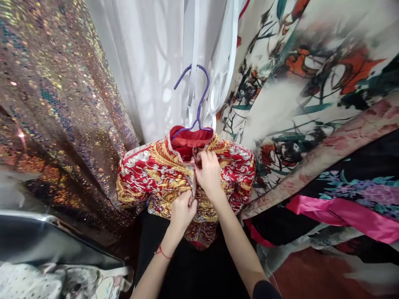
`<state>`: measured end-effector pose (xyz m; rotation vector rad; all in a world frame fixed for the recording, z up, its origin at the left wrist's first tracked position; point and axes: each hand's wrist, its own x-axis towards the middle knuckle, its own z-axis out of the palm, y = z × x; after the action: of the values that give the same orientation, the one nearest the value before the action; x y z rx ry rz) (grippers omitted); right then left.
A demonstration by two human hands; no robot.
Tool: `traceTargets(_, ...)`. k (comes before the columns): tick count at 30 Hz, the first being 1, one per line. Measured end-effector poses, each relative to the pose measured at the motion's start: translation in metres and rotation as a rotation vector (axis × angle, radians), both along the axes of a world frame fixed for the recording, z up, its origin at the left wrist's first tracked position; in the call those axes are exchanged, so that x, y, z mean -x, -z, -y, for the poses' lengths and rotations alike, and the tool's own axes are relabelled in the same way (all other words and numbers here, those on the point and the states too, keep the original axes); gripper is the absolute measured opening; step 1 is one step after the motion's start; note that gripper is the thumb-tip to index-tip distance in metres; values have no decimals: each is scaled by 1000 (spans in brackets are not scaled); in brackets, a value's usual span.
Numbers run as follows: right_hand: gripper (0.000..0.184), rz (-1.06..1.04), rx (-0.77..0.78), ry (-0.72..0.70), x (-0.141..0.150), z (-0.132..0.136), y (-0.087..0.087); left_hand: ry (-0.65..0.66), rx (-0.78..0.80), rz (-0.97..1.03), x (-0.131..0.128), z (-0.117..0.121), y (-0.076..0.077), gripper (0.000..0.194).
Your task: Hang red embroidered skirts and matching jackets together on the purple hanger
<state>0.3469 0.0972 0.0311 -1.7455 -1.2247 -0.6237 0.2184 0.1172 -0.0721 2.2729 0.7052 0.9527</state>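
A red jacket (171, 174) with gold and silver embroidery hangs in front of me on a purple hanger (204, 95). Its stand-up collar shows a red lining and a small size label. My left hand (181, 211) is closed on the front edge of the jacket at mid-chest, fingers curled around the cloth. Higher up, just below the collar, my right hand (208, 171) pinches the other front edge near the neck opening. Both front edges lie close together between my hands. My fingers partly hide the fastening there.
A white lattice rack (229, 54) holds the hanger before a white curtain (149, 54). Sequinned fabric (62, 83) hangs at left. Patterned cloth (289, 83) drapes at right, above a pink ribbon (343, 216). A dark chair-like edge (56, 232) stands at lower left.
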Motion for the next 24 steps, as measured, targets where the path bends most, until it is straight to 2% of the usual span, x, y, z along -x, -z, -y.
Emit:
traceTargets(3,21,-63,-105,-194,-6,16,-12,15,69,0,-17,-7,1,24)
traceTargets(6,20,-102,-200,-361,-3,24,-11,0,128,29,-29,-22,10,19)
traceTargets(8,20,-73,-204,-385,-2,22,-4,-3,127,55,-30,-31,20,18)
traceTargets(11,21,11,-111,-295,-4,15,8,52,174,107,-20,-37,38,16)
traceTargets(13,21,30,-66,-251,-4,15,15,113,319,144,-9,-36,51,16)
traceTargets(15,14,39,-76,-284,0,23,27,88,651,220,2,-32,66,19)
traceTargets(17,11,28,-125,-367,10,38,55,-24,1033,295,13,-26,84,18)
traceTargets(19,9,-103,-167,-442,25,55,101,-146,1303,315,20,-20,105,16)
traceTargets(20,6,-280,-138,-487,35,62,129,-189,1382,306,23,-17,117,15)
traceTargets(21,7,-548,-64,-522,44,67,159,-224,1445,295,24,-13,127,16)
traceTargets(23,12,-1255,83,-491,61,74,215,-293,1587,311,24,-8,147,18)
traceTargets(24,18,-1393,112,-461,68,75,239,-325,1643,337,22,-6,156,18)
